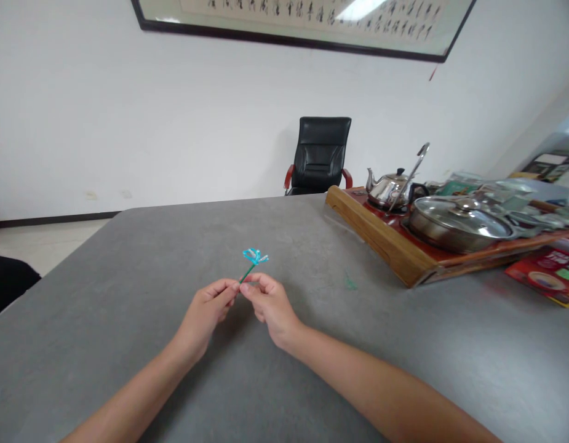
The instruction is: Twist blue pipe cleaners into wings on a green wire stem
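Observation:
A small artificial flower with looped light-blue petals and a thin green stem is held above the grey table. My left hand pinches the stem's lower end between thumb and fingertips. Right beside it, my right hand is closed on the same stem, its thumb and index fingertip meeting there. The two hands nearly touch at the fingertips. The flower head tilts up and to the right, and the stem's bottom is hidden by the fingers.
On the right stands a wooden tea tray with a steel kettle and a lidded pan. A red packet lies by it. A green wisp rests on the table. Behind is a black chair.

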The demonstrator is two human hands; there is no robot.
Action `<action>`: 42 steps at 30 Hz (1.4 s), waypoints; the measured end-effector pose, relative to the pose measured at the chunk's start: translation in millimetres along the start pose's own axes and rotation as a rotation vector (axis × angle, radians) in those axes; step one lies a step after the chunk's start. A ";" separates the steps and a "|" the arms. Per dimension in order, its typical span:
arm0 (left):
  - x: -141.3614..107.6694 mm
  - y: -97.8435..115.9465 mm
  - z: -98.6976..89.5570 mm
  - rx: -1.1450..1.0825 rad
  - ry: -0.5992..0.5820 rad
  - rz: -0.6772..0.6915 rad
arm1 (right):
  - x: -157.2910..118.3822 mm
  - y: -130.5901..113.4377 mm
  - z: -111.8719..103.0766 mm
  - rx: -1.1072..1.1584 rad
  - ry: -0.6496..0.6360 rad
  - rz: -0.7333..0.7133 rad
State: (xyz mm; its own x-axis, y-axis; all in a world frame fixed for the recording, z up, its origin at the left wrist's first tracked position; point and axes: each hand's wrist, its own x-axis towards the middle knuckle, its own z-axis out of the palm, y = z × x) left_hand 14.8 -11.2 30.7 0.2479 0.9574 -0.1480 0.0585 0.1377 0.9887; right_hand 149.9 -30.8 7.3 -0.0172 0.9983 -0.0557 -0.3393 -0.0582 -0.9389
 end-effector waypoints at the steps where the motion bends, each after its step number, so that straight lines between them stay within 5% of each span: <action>1: 0.1 -1.7 0.6 -0.040 -0.014 -0.028 | 0.6 1.1 0.4 0.017 0.005 0.010; 14: 3.6 -12.4 -0.2 -0.329 -0.176 -0.145 | -2.0 -2.6 0.9 0.250 -0.009 0.207; 25: 11.9 -22.8 -7.4 -0.460 -0.321 -0.224 | 3.4 -1.2 -2.5 0.107 -0.023 0.155; 42: 13.8 -21.1 -4.8 -0.437 -0.365 -0.224 | 1.5 -0.1 -2.6 0.069 0.024 0.148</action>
State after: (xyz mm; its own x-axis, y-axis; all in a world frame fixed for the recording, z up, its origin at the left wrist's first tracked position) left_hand 12.3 0.4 7.9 0.5957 0.7549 -0.2745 -0.2357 0.4910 0.8387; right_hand 152.4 -29.4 6.4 -0.0500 0.9784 -0.2008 -0.3987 -0.2039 -0.8941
